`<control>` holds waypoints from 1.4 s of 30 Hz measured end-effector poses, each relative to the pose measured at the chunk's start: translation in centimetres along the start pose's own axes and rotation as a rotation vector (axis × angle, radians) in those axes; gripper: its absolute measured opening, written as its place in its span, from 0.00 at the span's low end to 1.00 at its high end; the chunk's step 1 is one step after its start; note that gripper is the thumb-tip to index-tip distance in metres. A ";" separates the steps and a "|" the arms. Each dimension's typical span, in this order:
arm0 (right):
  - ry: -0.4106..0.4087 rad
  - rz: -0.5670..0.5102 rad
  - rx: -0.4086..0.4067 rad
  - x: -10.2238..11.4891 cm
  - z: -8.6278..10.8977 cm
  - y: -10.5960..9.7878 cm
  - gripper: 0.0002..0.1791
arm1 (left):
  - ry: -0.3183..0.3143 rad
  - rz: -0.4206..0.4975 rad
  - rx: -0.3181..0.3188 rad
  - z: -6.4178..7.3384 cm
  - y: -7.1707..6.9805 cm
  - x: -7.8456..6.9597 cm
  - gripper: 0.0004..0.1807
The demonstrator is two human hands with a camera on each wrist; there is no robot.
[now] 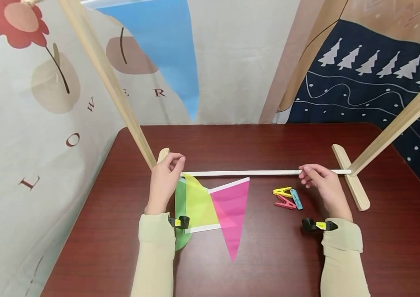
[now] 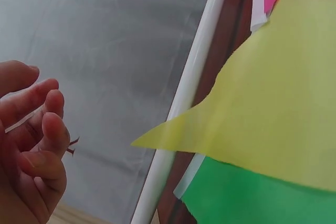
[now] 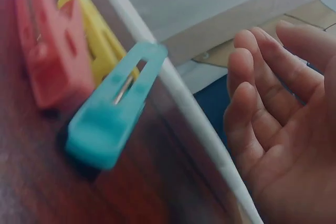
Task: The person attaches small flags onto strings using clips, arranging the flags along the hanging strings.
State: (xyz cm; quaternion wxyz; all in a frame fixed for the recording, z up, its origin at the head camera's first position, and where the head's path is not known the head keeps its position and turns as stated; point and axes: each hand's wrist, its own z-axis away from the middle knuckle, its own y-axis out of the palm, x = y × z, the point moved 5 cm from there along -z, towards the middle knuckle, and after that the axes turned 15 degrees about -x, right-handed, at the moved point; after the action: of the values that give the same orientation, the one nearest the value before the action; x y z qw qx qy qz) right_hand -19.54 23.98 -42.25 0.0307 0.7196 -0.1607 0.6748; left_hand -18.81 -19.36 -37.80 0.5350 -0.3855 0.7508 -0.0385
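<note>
A white rod runs between the two wooden uprights, low over the table. My left hand is near its left end, and the left wrist view shows loosely bent fingers apart from the rod, holding nothing. Beside that hand lie green, yellow and pink pennants with white top edges, partly overlapping. Toward the rod's right end is my right hand, fingers relaxed and nothing in them. Close to it lie a yellow clothespin, a red clothespin and a blue clothespin.
Wooden uprights rise at left and right, each on a flat foot. A blue pennant hangs at the upper left. Printed cloth backs the dark red table.
</note>
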 end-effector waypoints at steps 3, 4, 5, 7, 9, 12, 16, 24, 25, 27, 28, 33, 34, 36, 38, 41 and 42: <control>0.019 0.068 0.038 -0.9 0.1 -0.1 0.24 | -0.007 -0.004 -0.013 -0.1 -0.1 0.2 0.16; 0.020 0.090 0.052 -1.2 0.1 0.0 0.24 | -0.012 -0.007 -0.016 -0.1 -0.1 0.3 0.16; 0.019 0.113 0.066 -1.4 0.1 0.0 0.24 | -0.018 -0.009 -0.018 -0.1 -0.2 0.3 0.15; 0.009 0.151 0.092 -1.8 0.0 0.1 0.25 | -0.031 -0.012 -0.019 -0.1 -0.3 0.4 0.15; 0.001 0.175 0.105 -2.1 -0.1 0.2 0.25 | -0.035 -0.011 -0.017 -0.2 -0.5 0.5 0.15; -0.008 0.204 0.115 -2.3 -0.3 0.3 0.24 | -0.033 -0.011 -0.015 -0.3 -0.6 0.6 0.15; -0.016 0.232 0.135 -2.3 -0.5 0.5 0.24 | -0.033 -0.014 -0.016 -0.5 -0.7 0.8 0.15; 0.001 0.291 0.208 -2.5 -0.5 0.4 0.24 | -0.041 -0.056 0.042 -0.4 -0.1 1.0 0.16; 0.005 0.298 0.219 -2.5 -0.4 0.4 0.24 | -0.036 -0.056 0.052 -0.3 0.0 0.9 0.16; 0.013 0.307 0.240 -2.6 -0.4 0.3 0.23 | -0.030 -0.059 0.062 -0.3 0.2 0.9 0.16; 0.018 0.309 0.247 -2.6 -0.4 0.3 0.23 | -0.025 -0.063 0.070 -0.2 0.3 0.8 0.16; 0.058 0.337 0.280 -2.7 -0.2 0.1 0.24 | 0.001 -0.113 0.131 0.0 1.0 0.6 0.14; 0.066 0.347 0.286 -2.7 -0.2 0.1 0.24 | 0.002 -0.123 0.142 0.1 1.1 0.7 0.13; 0.081 0.364 0.294 -2.8 -0.2 0.1 0.25 | 0.010 -0.135 0.156 0.2 1.3 0.6 0.12; 0.088 0.375 0.296 -2.7 -0.1 0.1 0.25 | 0.018 -0.144 0.160 0.2 1.4 0.5 0.12; 0.094 0.374 0.299 -2.6 0.0 0.1 0.25 | 0.035 -0.155 0.165 0.3 1.5 0.3 0.12; 0.094 0.371 0.299 -2.5 0.0 0.1 0.25 | 0.036 -0.159 0.167 0.3 1.6 0.3 0.12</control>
State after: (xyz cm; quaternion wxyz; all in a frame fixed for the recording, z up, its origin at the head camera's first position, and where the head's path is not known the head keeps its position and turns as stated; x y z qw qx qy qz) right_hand -19.69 24.33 -44.77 -0.1933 0.6420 -0.1867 0.7180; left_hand -19.48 -18.35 -38.89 0.5469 -0.3971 0.7216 -0.1501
